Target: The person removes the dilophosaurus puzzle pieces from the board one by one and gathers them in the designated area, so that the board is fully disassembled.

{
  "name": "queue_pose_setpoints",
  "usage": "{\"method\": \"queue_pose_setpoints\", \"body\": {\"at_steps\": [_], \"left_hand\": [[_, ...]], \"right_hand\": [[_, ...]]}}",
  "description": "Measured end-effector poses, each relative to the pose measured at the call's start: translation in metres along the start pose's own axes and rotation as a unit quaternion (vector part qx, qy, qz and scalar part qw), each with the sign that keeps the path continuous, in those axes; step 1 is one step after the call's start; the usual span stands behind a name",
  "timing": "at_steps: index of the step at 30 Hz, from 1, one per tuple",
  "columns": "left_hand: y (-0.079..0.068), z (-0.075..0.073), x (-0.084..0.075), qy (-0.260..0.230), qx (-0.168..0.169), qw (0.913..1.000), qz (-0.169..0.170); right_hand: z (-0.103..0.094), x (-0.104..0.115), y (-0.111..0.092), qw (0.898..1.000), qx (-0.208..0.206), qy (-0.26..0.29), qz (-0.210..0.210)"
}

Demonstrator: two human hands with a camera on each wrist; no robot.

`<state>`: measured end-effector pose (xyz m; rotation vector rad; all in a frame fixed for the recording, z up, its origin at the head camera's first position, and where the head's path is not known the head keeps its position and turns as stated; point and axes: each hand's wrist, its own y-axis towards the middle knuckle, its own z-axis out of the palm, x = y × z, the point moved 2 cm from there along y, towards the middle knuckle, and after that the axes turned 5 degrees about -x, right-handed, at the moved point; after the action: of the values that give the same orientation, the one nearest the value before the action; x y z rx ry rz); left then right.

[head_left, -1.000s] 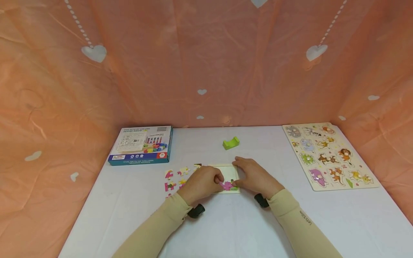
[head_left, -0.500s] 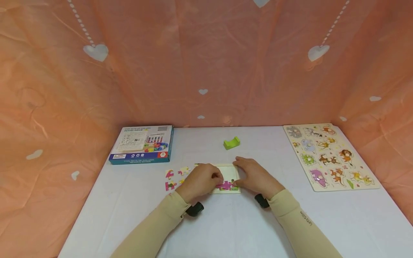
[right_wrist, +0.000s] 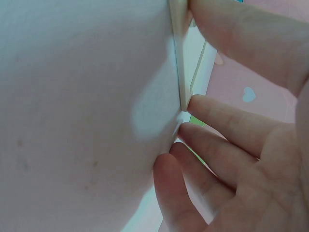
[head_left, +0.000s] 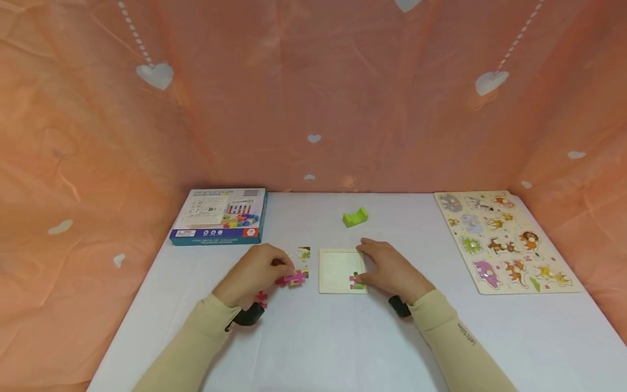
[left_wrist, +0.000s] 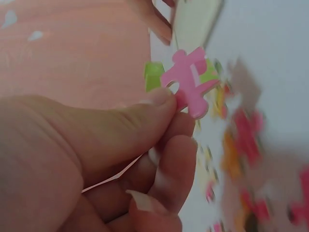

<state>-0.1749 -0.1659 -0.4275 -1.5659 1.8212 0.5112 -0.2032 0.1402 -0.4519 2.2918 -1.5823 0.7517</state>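
Observation:
Between thumb and index finger, my left hand (head_left: 257, 273) pinches a pink jigsaw piece (left_wrist: 188, 82), held up above the loose jigsaw pieces (head_left: 262, 298) left of the tray. The shallow square puzzle tray (head_left: 335, 289) lies flat, with a pink and green corner piece (head_left: 355, 281) in its lower right. My right hand (head_left: 389, 267) rests at the tray's right side, index fingertip at the far corner and thumb over the corner piece. In the right wrist view, the fingers (right_wrist: 231, 123) look fairly straight, touching the tray's edge (right_wrist: 179, 63). My left hand hides some loose pieces.
A bright green curved block (head_left: 355, 218) sits behind the tray. At the back left lies a boxed bead set (head_left: 219, 216). An animal peg puzzle board (head_left: 506, 242) lies on the right. An orange cloth with hearts (head_left: 313, 98) hangs behind the white table (head_left: 313, 348).
My left hand has moved left from the tray to over the loose pieces, taking the pink piece away from beside the corner piece. My right hand has stayed at the tray's right side.

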Motion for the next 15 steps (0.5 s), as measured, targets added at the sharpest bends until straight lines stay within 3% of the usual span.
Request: {"method": "queue_pose_setpoints", "body": {"at_steps": [7, 15], "left_hand": [[-0.019, -0.011, 0.017, -0.014, 0.034, 0.9984, -0.041], [-0.026, -0.008, 0.024, 0.009, 0.037, 0.9989, -0.027]], "right_hand": [[-0.001, 0.000, -0.001, 1.000, 0.002, 0.005, 0.006], [0.000, -0.001, 0.000, 1.000, 0.002, 0.010, 0.009]]}}
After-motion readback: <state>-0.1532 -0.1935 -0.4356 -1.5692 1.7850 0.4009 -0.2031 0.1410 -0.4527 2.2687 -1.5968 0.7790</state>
